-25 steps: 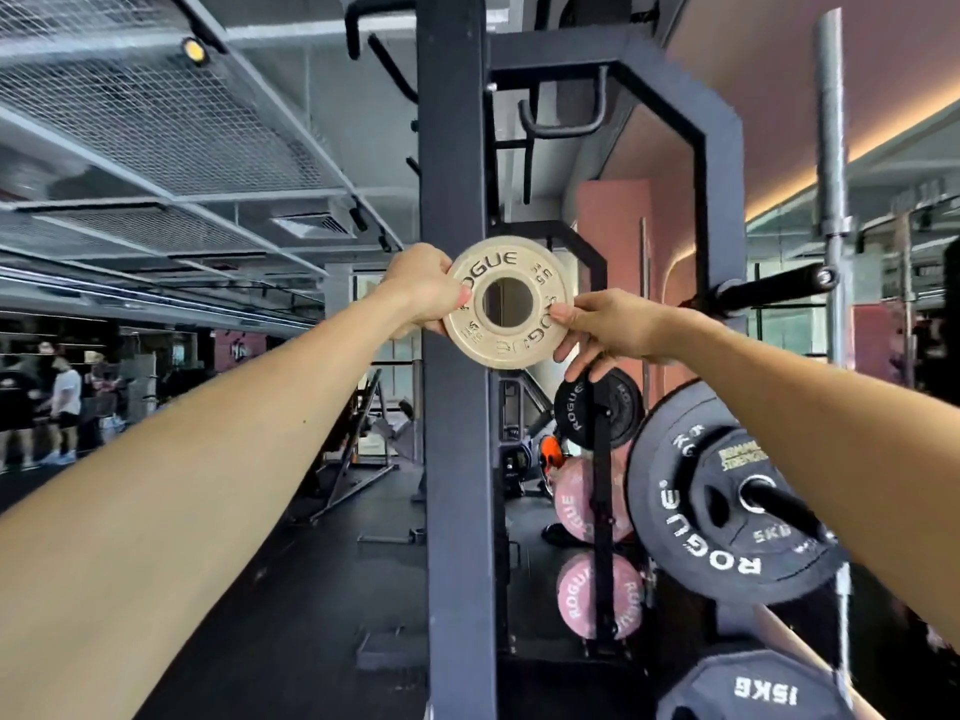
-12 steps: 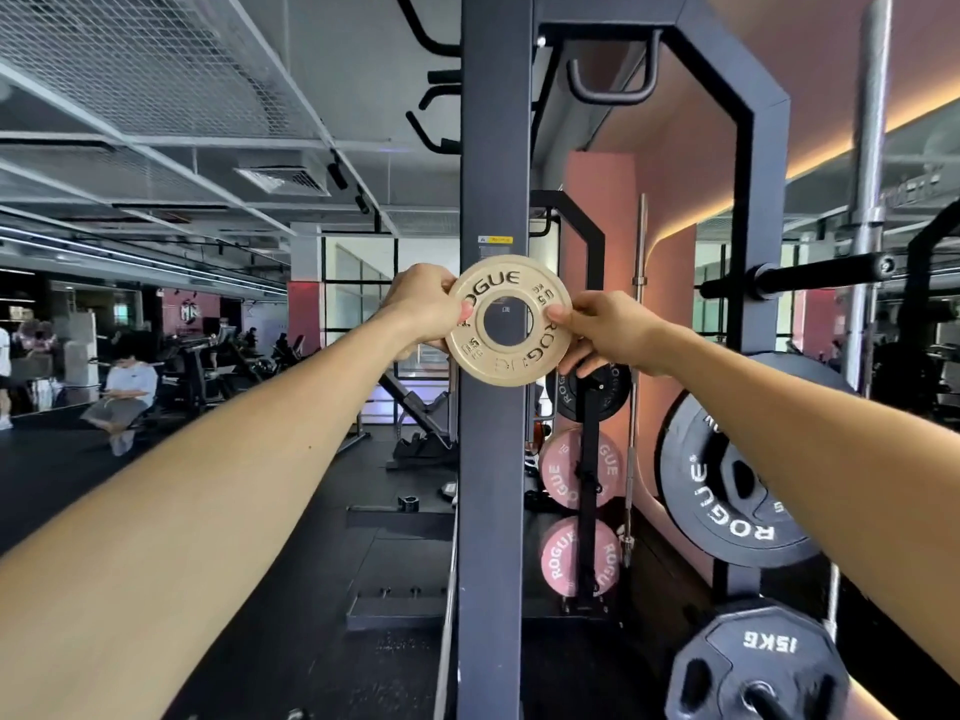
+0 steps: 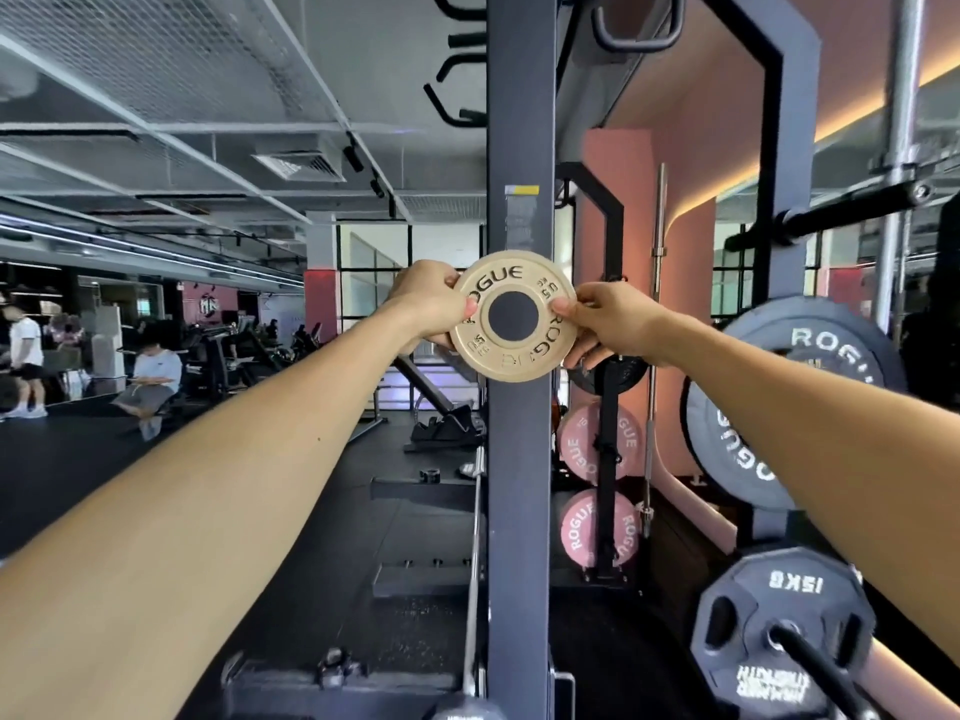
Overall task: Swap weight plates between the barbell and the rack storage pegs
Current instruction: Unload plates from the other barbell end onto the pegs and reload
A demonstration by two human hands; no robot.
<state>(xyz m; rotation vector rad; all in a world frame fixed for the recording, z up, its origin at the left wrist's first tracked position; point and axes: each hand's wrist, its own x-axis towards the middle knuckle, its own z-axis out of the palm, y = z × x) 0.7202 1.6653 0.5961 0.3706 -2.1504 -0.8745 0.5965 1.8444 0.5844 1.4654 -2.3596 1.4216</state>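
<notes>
A small tan plate marked ROGUE is gripped by both hands at opposite edges. The left hand is closed on the plate's left rim, thumb laid on the face near the centre hole. The right hand is closed on the right rim, thumb likewise on the face, fingers curled behind. Both arms are extended forward at roughly head height, forearms converging on the plate. The plate is held upright, face to the camera, directly in front of the dark rack upright; whether it touches the upright cannot be determined. The upright is seen through the centre hole. To the right, a large black ROGUE plate is seen, and below it a black plate marked 15KG sits on a peg. Two pink plates are stored further back. The floor is dark matting. Seated and standing persons are noted at far left.
</notes>
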